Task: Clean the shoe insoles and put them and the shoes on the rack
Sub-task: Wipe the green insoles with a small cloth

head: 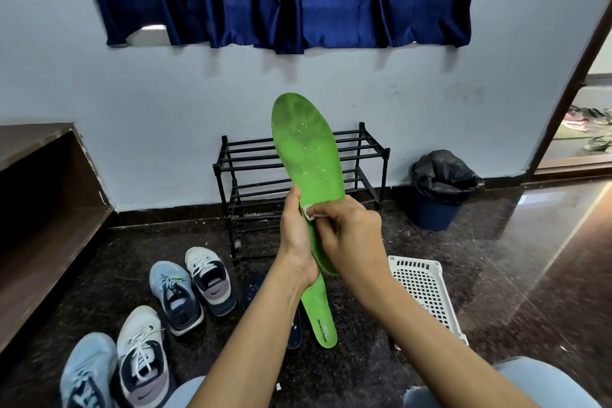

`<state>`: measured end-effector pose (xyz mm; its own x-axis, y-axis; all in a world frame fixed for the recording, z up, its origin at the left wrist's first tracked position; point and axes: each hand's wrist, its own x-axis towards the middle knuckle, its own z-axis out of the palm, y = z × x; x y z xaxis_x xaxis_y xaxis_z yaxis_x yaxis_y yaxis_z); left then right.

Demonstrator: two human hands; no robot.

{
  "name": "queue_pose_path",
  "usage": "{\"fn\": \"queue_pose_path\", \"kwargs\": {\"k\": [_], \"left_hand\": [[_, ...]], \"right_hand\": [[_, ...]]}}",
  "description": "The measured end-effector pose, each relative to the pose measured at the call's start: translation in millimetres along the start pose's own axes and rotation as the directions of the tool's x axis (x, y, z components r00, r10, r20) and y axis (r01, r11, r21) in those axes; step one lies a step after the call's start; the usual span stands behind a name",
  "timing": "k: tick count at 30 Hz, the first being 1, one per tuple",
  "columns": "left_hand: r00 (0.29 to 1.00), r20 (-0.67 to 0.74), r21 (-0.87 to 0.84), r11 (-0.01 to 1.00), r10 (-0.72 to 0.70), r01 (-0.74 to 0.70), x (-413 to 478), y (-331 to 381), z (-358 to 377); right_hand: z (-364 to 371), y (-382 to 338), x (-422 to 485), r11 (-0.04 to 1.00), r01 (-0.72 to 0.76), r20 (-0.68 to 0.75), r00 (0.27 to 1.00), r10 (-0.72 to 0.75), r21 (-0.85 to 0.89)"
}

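A green insole (306,146), flecked with white specks, stands upright in front of me. My left hand (296,235) grips its lower part from the left. My right hand (351,235) pinches a small white wipe (309,211) and presses it on the insole's face. A second green insole (323,318) lies on the dark floor below, beside a dark insole (294,331). Behind the raised insole, a black two-tier shoe rack (251,175) stands bare against the wall. Two pairs of sneakers lie at left: blue ones (174,295) (87,371) and white ones (210,278) (142,354).
A white perforated plastic basket (427,288) sits on the floor at right. A blue bin with a black liner (437,189) stands by the wall. A wooden bench (39,202) runs along the left. An open doorway (589,129) at right shows more footwear.
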<state>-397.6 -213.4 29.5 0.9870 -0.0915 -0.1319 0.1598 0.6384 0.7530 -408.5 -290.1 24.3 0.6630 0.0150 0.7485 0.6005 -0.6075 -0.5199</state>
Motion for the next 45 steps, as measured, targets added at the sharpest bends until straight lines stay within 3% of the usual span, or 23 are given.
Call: {"fn": "queue_pose_path", "kwargs": {"k": [6, 13, 20, 27, 34, 40, 45], "left_hand": [[1.0, -0.012, 0.02, 1.0, 0.01, -0.01, 2.4, 5.4, -4.7], [1.0, 0.004, -0.002, 1.0, 0.004, -0.004, 0.3, -3.3, 0.7], [1.0, -0.022, 0.015, 1.0, 0.018, -0.018, 4.0, 6.9, -6.3], [1.0, 0.005, 0.023, 1.0, -0.005, 0.005, 0.1, 1.8, -2.6], [0.998, -0.035, 0.012, 0.998, 0.059, -0.059, 5.5, 12.9, -13.3], [1.0, 0.002, 0.041, 0.999, 0.005, -0.005, 1.3, 3.8, -8.2], [1.0, -0.003, 0.047, 0.999, 0.004, -0.004, 4.5, 9.8, -10.2]], "right_hand": [[0.6, -2.2, -15.6, 1.0, 0.001, 0.092, 0.996, -0.002, 0.015], [-2.3, -0.1, 1.5, 1.0, -0.003, -0.008, 1.0, 0.003, 0.011], [2.5, -5.0, -13.4, 1.0, 0.008, 0.094, 0.996, -0.01, 0.021], [1.2, -3.1, -1.7, 1.0, -0.012, 0.004, 1.0, 0.012, 0.027], [3.9, -6.8, -26.4, 0.999, -0.006, 0.127, 0.992, 0.0, 0.046], [-0.6, -4.3, -9.7, 1.0, 0.015, 0.072, 0.997, -0.017, 0.018], [-3.7, -3.2, -18.6, 0.999, 0.017, 0.149, 0.989, -0.021, 0.027]]}}
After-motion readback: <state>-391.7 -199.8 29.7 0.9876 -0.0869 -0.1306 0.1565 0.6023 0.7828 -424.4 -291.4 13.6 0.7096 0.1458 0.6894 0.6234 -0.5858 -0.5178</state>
